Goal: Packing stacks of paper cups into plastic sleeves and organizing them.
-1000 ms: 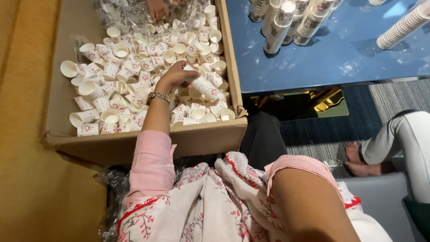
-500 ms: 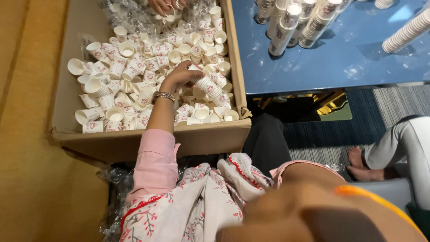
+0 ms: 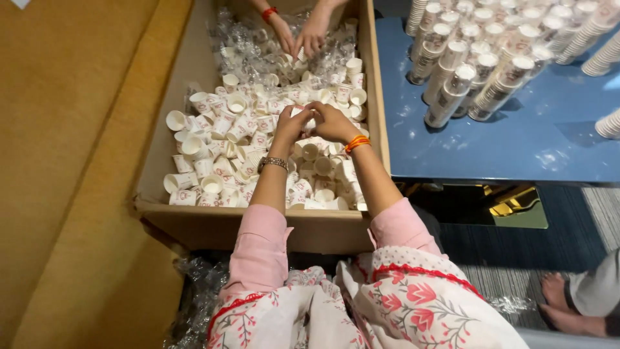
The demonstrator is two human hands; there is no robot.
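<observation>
While both hands pinch one small white paper cup [image 3: 309,118] above the loose heap in the brown cardboard box [image 3: 194,223], left hand [image 3: 292,124] should steady it and right hand [image 3: 330,121] align rims squarely.
</observation>
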